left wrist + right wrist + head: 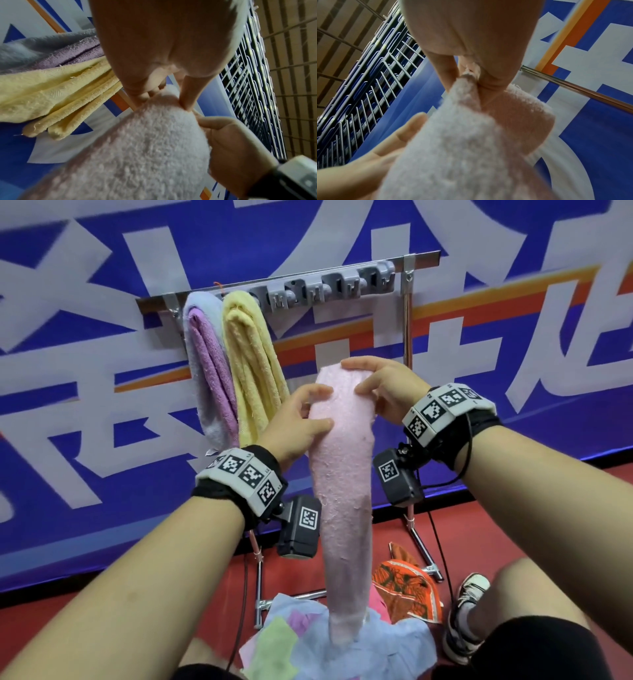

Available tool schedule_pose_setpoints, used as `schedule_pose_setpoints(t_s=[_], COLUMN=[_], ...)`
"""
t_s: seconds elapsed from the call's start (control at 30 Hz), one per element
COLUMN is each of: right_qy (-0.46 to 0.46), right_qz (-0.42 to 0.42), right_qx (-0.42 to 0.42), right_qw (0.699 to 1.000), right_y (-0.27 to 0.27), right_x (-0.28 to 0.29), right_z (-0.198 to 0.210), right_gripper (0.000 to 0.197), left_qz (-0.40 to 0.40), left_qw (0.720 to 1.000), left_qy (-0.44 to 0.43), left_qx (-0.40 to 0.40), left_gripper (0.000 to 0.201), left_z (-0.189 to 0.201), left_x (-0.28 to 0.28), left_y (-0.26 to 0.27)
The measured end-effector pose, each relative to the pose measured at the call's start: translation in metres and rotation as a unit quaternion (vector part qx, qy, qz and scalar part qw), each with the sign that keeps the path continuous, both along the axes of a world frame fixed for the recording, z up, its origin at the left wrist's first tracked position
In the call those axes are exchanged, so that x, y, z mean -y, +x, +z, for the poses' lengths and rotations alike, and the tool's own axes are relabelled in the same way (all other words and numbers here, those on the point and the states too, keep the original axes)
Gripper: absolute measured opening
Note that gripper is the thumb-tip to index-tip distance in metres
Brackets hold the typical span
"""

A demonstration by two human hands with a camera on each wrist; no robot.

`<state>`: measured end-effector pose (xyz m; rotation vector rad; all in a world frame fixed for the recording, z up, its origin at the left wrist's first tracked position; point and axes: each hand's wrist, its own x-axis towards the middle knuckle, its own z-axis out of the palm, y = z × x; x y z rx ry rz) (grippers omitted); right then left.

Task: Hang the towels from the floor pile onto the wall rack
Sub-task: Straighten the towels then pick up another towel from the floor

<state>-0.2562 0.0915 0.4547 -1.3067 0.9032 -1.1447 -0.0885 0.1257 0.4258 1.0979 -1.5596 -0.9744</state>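
Both hands grasp the top of the pink towel [342, 474] at frame centre: left hand [301, 422] on its left edge, right hand [387, 392] over the top fold.

large white characters are printed on the blue banner [102, 392] behind the rack, but they are cropped and blurred and cannot be read. square black-and-white coded markers are carried on both wristbands [245, 474] and on the wrist cameras [308, 518]; no letters or numbers can be made out on them.
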Motion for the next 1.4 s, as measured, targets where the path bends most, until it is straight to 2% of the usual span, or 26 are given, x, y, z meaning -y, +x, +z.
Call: schedule_pose_setpoints(t_s=[0.07, 0.17, 0.33, 0.5, 0.67, 0.77, 0.87, 0.93, 1.03, 1.2, 1.33, 1.4], right_qy=[0.014, 0.021, 0.037, 0.045, 0.012, 0.0, -0.014, -0.027, -0.027, -0.002, 0.015, 0.023], right_qz=[0.012, 0.056, 0.13, 0.17, 0.172, 0.16, 0.128, 0.109, 0.097, 0.066, 0.028, 0.01], right_qx=[-0.006, 0.049, 0.134, 0.06, -0.063, -0.08, -0.056, -0.031, 0.022, 0.082, 0.096, 0.103], right_qw=[1.0, 0.997, 0.982, 0.983, 0.983, 0.984, 0.99, 0.993, 0.995, 0.994, 0.995, 0.994], right_y=[0.0, 0.003, 0.002, -0.002, -0.01, -0.012, -0.011, -0.011, -0.013, -0.018, -0.023, -0.025], right_x=[0.003, 0.003, -0.005, -0.011, -0.017, -0.018, -0.018, -0.018, -0.016, -0.012, -0.009, -0.006], right_z=[-0.002, -0.002, 0.0, -0.008, -0.017, -0.019, -0.016, -0.011, -0.001, 0.01, 0.011, 0.01], right_gripper=[0.051, 0.053, 0.038, 0.025, 0.028, 0.035, 0.039, 0.04, 0.041, 0.043, 0.047, 0.05], left_qz=[0.0, 0.028, 0.089, 0.128, 0.133, 0.129, 0.113, 0.088, 0.066, 0.02, 0.034, 0.023], left_qw=[1.0, 0.998, 0.993, 0.99, 0.988, 0.988, 0.986, 0.986, 0.99, 0.996, 0.997, 0.998], left_qy=[0.013, 0.03, 0.025, 0.02, 0.024, 0.025, 0.037, 0.047, 0.066, 0.083, 0.063, 0.045], left_qx=[-0.013, -0.038, -0.074, -0.063, -0.072, -0.086, -0.119, -0.131, -0.104, -0.039, -0.038, -0.031], left_gripper=[0.039, 0.034, 0.041, 0.048, 0.049, 0.05, 0.053, 0.062, 0.07, 0.05, 0.069, 0.07], left_z=[0.005, 0.016, 0.033, 0.047, 0.056, 0.062, 0.061, 0.055, 0.042, 0.019, 0.016, 0.018], left_x=[-0.002, -0.004, 0.003, 0.01, 0.011, 0.012, 0.011, 0.011, 0.009, 0.009, 0.011, 0.01], left_y=[0.0, 0.002, 0.006, 0.003, -0.003, -0.006, -0.01, -0.011, -0.018, -0.029, -0.03, -0.031])
